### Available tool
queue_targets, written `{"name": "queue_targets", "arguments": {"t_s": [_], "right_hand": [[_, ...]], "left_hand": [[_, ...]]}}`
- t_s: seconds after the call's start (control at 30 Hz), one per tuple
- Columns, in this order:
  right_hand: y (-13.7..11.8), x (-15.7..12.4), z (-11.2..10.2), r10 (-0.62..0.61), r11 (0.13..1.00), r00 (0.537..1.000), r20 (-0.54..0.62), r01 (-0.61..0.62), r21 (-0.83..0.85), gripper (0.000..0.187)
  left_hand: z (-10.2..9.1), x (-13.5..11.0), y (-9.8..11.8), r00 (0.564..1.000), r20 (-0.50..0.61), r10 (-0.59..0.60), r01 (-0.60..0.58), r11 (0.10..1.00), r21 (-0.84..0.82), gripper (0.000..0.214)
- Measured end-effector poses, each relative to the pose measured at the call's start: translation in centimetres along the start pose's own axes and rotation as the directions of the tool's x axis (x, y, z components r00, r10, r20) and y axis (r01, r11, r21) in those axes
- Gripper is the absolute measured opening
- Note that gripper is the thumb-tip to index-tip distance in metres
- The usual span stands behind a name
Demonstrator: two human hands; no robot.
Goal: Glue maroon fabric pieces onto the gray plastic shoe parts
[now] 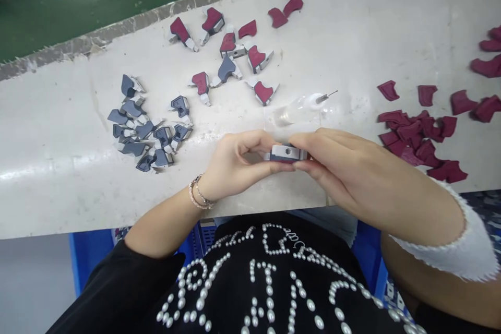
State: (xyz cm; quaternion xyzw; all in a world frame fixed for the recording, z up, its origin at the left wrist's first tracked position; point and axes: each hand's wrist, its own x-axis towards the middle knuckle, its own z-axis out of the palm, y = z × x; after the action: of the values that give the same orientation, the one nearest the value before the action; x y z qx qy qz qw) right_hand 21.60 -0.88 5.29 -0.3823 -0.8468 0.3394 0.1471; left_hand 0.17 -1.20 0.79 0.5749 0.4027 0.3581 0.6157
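Left hand (238,167): closed in a pinch, thumb below and finger above, on the left end of the part (281,151).
Right hand (344,164): also gripping, your thumb and fingertips pressed on the part's right end.
Part: in front of you, over the near side of the bench (352,31); its pale side, with one round hole, faces up, and a dark blue-grey band runs along the side nearest you.
Bottle (307,105): clear, lying just beyond your hands, its thin metal needle (332,94) pointing to the right and slightly away.
Grey parts (145,129): a loose cluster to your left, dark faces and pale metal arms jumbled together.
Red-faced parts (256,57): scattered past your left hand, with one grey-faced part (226,68) among them.
Red pads (410,130): heaped beyond your right forearm, with more near the right edge of view and a few at the far side, near the red-faced parts.
Green surface (78,0): beyond the bench, upper left.
Blue bins (86,255): below the bench, either side of you.
Clothing: black top (242,313) with pearl-bead lettering, white cuff (454,250) on your right forearm, bracelets (193,195) at your left wrist.
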Motion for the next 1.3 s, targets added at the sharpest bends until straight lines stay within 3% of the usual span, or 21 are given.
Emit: {"name": "queue_targets", "arguments": {"t_s": [0.2, 0.33, 0.43, 0.63, 0.8, 0.9, 1.07, 1.17, 1.3], "right_hand": [[-0.1, -0.4, -0.2, -0.048, 0.999, 0.999, 0.01, 0.048, 0.017, 0.024], [0.1, -0.4, -0.1, -0.028, 1.0, 0.999, 0.022, 0.028, 0.012, 0.025], [0.1, -0.4, -0.3, -0.028, 0.999, 0.998, 0.062, 0.025, 0.033, 0.024], [-0.1, -0.6, -0.5, -0.06, 0.998, 0.997, 0.041, 0.06, 0.003, 0.026], [-0.1, -0.6, 0.5, 0.003, 0.994, 0.999, 0.034, 0.001, -0.105, 0.031], [-0.5, -0.4, 0.8, -0.036, 0.987, 0.999, 0.008, 0.036, -0.156, 0.026], [-1.0, -0.5, 0.4, -0.093, 0.989, 0.996, -0.017, 0.09, -0.114, 0.019], [-0.9, -0.7, 0.4, -0.038, 0.996, 0.999, 0.014, 0.039, -0.077, 0.023], [-0.7, -0.8, 0.8, 0.062, 0.998, 0.998, 0.019, -0.062, -0.028, 0.028]], "left_hand": [[0.0, -0.1, 0.0, 0.989, 0.111, -0.094, 0.113, 0.977, -0.179, 0.024], [-0.6, 0.2, 0.2, 0.97, 0.214, -0.116, 0.132, 0.989, -0.063, 0.02], [-1.1, 0.2, 0.4, 0.964, 0.26, -0.055, 0.044, 0.998, 0.045, 0.018], [-1.1, 0.2, 0.0, 0.969, 0.239, 0.06, -0.085, 0.992, 0.094, 0.019], [-0.6, 0.2, -0.6, 0.966, 0.185, 0.178, -0.235, 0.905, 0.355, 0.026], [-0.2, 0.0, -0.6, 0.956, 0.156, 0.247, -0.286, 0.902, 0.323, 0.02], [0.0, -0.3, -0.5, 0.967, 0.113, 0.229, -0.251, 0.931, 0.266, 0.02], [0.0, -0.2, -0.5, 0.968, 0.132, 0.212, -0.241, 0.932, 0.27, 0.021], [0.0, -0.2, -0.3, 0.981, 0.169, 0.095, -0.145, 0.937, 0.318, 0.027]]}}
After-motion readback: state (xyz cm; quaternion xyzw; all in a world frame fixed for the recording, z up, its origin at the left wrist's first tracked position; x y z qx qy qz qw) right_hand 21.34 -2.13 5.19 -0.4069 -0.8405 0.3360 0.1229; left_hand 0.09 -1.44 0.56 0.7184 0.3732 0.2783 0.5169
